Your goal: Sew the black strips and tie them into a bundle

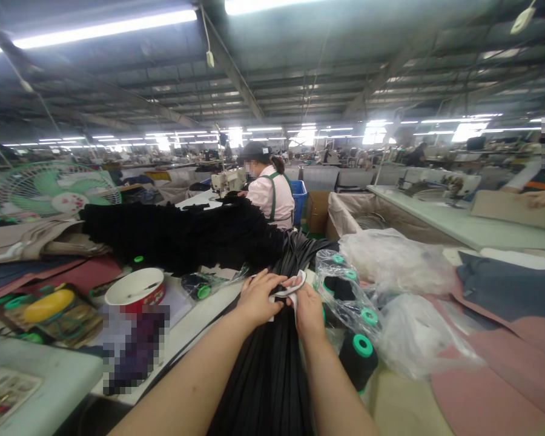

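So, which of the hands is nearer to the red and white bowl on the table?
Left. The left hand grips the black strips, with the red and white bowl off to its left. The right hand is farther away, on the other side of the left hand.

Bright fluorescent tubes (104, 27) light the hall evenly from above, glaring white at far centre; wide-lens bending curves the edges, shadows are soft, and several patches are pixelated.

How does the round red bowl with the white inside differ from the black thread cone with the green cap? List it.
The round red bowl is wide, low and open-topped; the black thread cone is narrow, tall and plugged by a green cap. The bowl stands left of both hands; the cone stands right. Both sit upright.
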Demonstrator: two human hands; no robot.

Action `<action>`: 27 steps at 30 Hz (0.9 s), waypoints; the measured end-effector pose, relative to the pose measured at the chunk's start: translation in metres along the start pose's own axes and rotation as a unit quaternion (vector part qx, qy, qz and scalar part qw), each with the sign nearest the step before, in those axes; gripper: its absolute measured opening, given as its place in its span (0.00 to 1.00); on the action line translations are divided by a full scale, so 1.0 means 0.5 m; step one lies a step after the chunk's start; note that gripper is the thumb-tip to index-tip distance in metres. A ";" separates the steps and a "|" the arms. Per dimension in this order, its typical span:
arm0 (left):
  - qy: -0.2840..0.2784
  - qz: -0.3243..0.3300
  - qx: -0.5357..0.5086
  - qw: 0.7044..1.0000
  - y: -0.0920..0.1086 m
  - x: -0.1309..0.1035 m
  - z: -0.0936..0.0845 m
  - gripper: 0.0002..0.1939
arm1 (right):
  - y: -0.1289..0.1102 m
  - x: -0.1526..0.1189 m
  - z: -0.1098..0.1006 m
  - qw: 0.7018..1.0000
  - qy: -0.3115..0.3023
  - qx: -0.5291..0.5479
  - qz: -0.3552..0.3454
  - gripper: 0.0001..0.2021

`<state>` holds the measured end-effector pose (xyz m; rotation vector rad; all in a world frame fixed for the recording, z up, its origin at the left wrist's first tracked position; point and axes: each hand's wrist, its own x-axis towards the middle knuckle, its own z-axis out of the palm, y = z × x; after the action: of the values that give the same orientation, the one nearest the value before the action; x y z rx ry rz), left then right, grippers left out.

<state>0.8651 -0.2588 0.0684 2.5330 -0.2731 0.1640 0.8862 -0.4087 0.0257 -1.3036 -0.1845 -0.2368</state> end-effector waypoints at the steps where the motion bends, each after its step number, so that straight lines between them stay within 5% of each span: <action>1: 0.002 0.006 -0.001 1.000 0.004 0.002 -0.001 0.32 | -0.004 -0.001 0.002 1.000 -0.002 0.013 -0.001 0.24; 5: 0.027 0.070 -0.040 0.996 0.018 0.022 0.010 0.29 | -0.025 -0.006 0.005 0.998 -0.029 0.057 0.007 0.22; 9: 0.041 0.064 -0.111 0.991 0.010 0.045 0.032 0.12 | -0.044 -0.019 0.009 0.996 -0.058 0.072 0.017 0.22; 18: 0.109 0.008 -0.242 0.964 -0.024 0.049 0.035 0.12 | 0.004 0.010 -0.018 0.993 0.098 -0.050 -0.047 0.17; 27: 0.113 0.010 -0.391 0.914 -0.022 0.035 0.036 0.13 | 0.012 0.009 -0.005 0.973 0.022 -0.209 -0.091 0.09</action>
<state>0.8858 -0.2629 0.0506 1.6972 -0.2139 0.2876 0.8921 -0.4100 0.0206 -1.6996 -0.2247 -0.4792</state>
